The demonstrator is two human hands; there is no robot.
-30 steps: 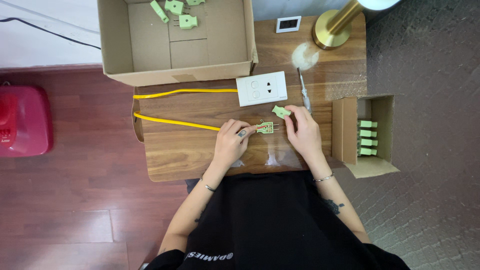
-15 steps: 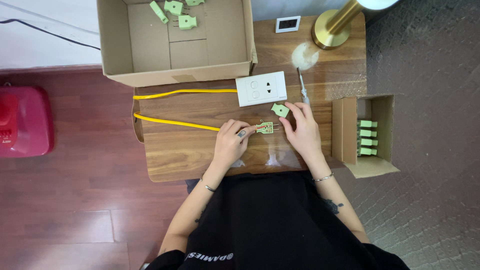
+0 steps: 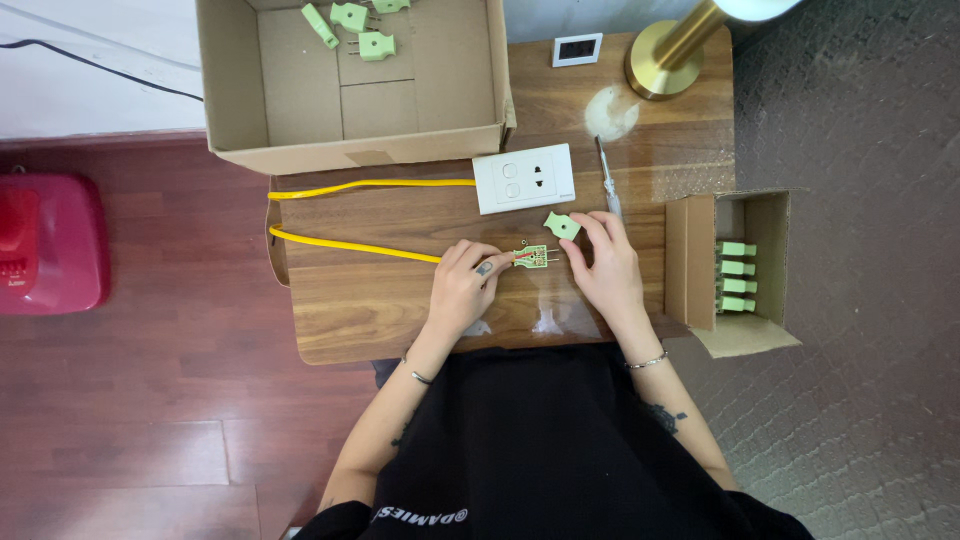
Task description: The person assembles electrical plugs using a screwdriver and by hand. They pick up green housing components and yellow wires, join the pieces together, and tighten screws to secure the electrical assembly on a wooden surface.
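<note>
Green plastic marks the work at the centre of the frame: an opened plug base [image 3: 531, 257] with two prongs lies on the wooden tabletop [image 3: 380, 310], and the yellow cable [image 3: 350, 244] runs into it from the left. The left hand [image 3: 462, 290] pinches the cable end against the base, fingers closed on it, while the right hand [image 3: 605, 262] rests just right of the prongs with its fingertips on the loose green cover [image 3: 561, 225], which sits a little above and to the right of the base. The step looks like wiring or closing up the plug; the next move would seem to call for seating the cover squarely over the base without dislodging the wires, then the screwdriver [image 3: 608, 185] lying just beyond. Whether the wires inside are already clamped is too small to make out, and the right fingers' grip on the cover is partly hidden. A lamp base [image 3: 663, 62] is cut off at the upper edge.
</note>
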